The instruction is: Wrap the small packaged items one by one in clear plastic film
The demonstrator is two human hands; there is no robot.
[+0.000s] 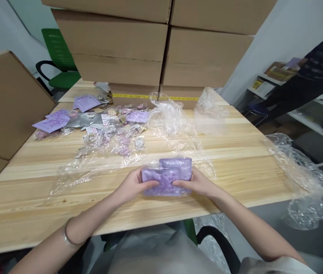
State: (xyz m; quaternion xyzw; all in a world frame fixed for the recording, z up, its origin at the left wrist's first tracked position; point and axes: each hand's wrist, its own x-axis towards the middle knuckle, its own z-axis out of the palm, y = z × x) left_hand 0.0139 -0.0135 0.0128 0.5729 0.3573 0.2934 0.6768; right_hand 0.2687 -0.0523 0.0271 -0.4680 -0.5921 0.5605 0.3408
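Both hands hold a purple packet [167,176] wrapped in clear plastic, low over the wooden table [235,152] near its front edge. My left hand [134,184] grips the packet's left end, thumb on top. My right hand [197,183] grips the right end the same way. A bracelet sits on my left wrist. Loose clear plastic film [98,163] lies just beyond the packet.
Purple cards [54,121] and small wrapped items [121,129] are scattered at the table's far left. Stacked cardboard boxes [155,49] stand at the back, another box [4,102] at left. Crumpled plastic [307,179] hangs off the right edge. Another person's dark sleeve [315,72] is by shelves at right.
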